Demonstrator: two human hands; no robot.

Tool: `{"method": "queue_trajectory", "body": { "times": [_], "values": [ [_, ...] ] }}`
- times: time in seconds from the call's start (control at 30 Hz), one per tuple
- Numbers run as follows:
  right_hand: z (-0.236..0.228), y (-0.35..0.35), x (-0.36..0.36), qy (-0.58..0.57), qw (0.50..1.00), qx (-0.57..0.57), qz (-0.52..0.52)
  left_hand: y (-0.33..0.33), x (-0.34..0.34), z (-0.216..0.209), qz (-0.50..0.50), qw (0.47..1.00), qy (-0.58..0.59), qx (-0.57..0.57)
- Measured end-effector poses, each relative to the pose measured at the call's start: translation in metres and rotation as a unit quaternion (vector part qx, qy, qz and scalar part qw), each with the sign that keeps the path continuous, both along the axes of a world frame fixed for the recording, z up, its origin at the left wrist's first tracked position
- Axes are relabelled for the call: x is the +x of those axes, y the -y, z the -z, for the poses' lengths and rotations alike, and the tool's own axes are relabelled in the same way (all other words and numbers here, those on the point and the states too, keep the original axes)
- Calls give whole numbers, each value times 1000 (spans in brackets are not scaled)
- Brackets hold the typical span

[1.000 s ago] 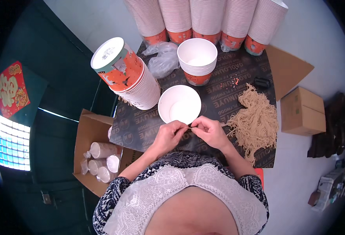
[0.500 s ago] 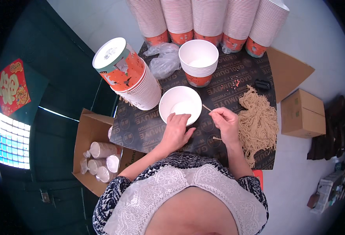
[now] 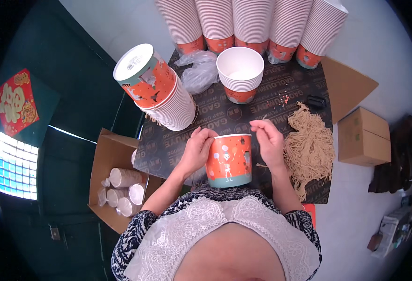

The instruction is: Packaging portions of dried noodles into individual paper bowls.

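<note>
Orange tub (image 3: 229, 161) clasped by left fingers (image 3: 209, 133); right fingers (image 3: 263, 124) curled, their hold unclear

Glare whitens the window (image 3: 14, 164) at left, and fisheye edges darken to black.

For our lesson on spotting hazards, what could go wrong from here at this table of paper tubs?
The orange tub seems held only by the left hand, near its rim, so it could slip or twist. The loose cord pile lies close to the right hand; a strand might snag on it. The upside-down stack of tubs stands tall near the left edge of the table, so a bump could topple it.
</note>
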State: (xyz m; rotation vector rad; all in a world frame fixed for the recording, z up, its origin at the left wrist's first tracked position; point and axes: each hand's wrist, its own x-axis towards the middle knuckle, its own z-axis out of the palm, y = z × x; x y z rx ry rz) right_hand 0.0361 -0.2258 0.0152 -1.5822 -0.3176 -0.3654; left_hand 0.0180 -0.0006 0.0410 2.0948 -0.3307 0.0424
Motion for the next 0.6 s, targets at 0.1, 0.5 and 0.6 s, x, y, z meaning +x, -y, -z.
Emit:
{"method": "queue_trajectory", "body": {
  "times": [0.1, 0.5, 0.6],
  "values": [
    [-18, -9, -6, -54, 994, -81, -53, -6, -4, 7, -7, 999, -36, -30],
    [5, -19, -6, -33, 988, -114, -100, -4, -7, 1, 124, 992, -22, 31],
    [6, -19, -6, 23, 998, -38, -50, -4, -6, -2, 115, 992, -1, 55]
  ]
}}
